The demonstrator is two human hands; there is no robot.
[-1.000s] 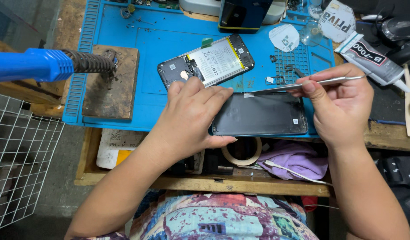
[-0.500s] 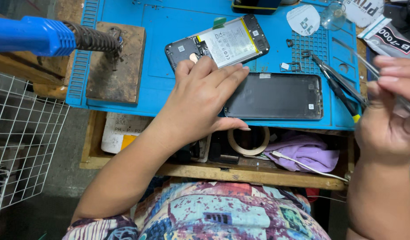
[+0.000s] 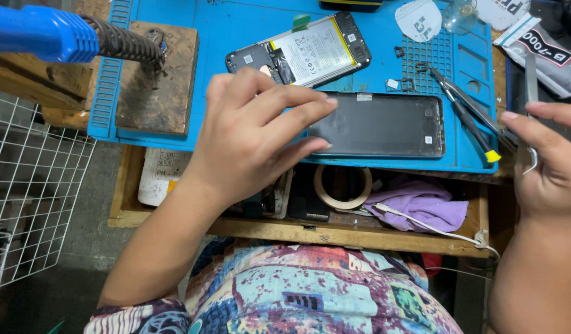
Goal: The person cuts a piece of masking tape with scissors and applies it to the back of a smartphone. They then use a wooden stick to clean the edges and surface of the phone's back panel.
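Note:
A black phone screen panel [image 3: 384, 127] lies flat on the blue work mat [image 3: 236, 25], near its front edge. My left hand [image 3: 254, 133] hovers over the panel's left end with its fingers spread and the thumb by the lower left corner; it grips nothing. My right hand [image 3: 545, 161] is off to the right of the mat, closed around thin metal tweezers [image 3: 531, 93] that point away from me. Behind the panel lies the opened phone body [image 3: 304, 49] with its white battery showing.
Pliers with a yellow-tipped handle [image 3: 465, 111] lie right of the panel. A blue heat tool [image 3: 44, 31] rests on a wooden block [image 3: 155, 80] at left. A glue tube [image 3: 545, 49] is far right. The drawer below holds a tape roll [image 3: 342, 185] and purple cloth [image 3: 421, 204]. A wire rack [image 3: 32, 204] stands left.
My right hand has drawn away from the panel to the right, taking the tweezers with it. My left hand has lifted from pressing the panel and now spreads its fingers above its left end.

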